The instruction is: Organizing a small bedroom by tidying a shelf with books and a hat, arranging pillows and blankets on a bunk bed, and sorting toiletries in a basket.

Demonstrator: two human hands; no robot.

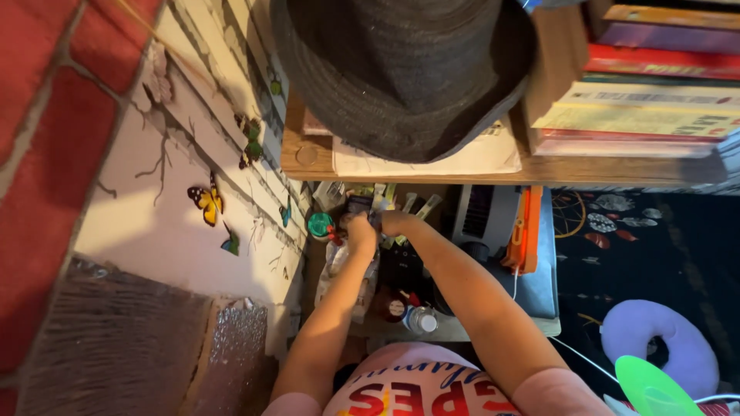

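I see both hands meeting at a small dark box (359, 205) at 12 o'clock on the crowded table (455, 330). Left hand (361, 231) fingers curl onto it; right hand (393, 222) touches it, grip unclear. Risk: forearms may topple the bottles (420, 318) at 6 o'clock.

Wooden shelf (308, 158) — dark hat (401, 77), papers (462, 158), stacked books (647, 100).
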